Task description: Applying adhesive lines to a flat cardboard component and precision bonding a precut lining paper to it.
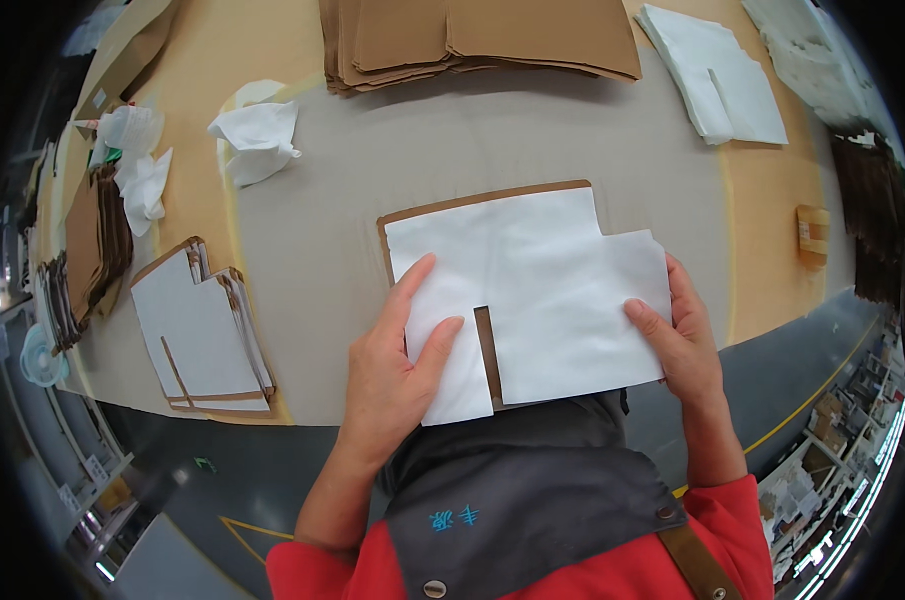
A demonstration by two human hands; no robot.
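A white cut sheet point(553, 290) lies over a brown panel point(493, 203), whose edge shows along the top and left. The sheet has a stepped upper right corner and a narrow slot at its near edge, where brown shows through. My left hand point(388, 370) grips the left side, thumb and index finger on the white face and the other fingers out of sight. At the right end my right hand point(685, 335) pinches the layers, thumb on top and fingers round the edge. Both pieces reach over the table's near edge, above my dark apron point(533, 510).
Brown panels point(533, 40) are stacked at the far side of the table point(303, 330). White sheets point(718, 85) lie at far right, near a small tan block point(813, 237). On the left are a pile of white-faced panels point(208, 330), crumpled white cloth point(258, 140) and brown pieces point(98, 235).
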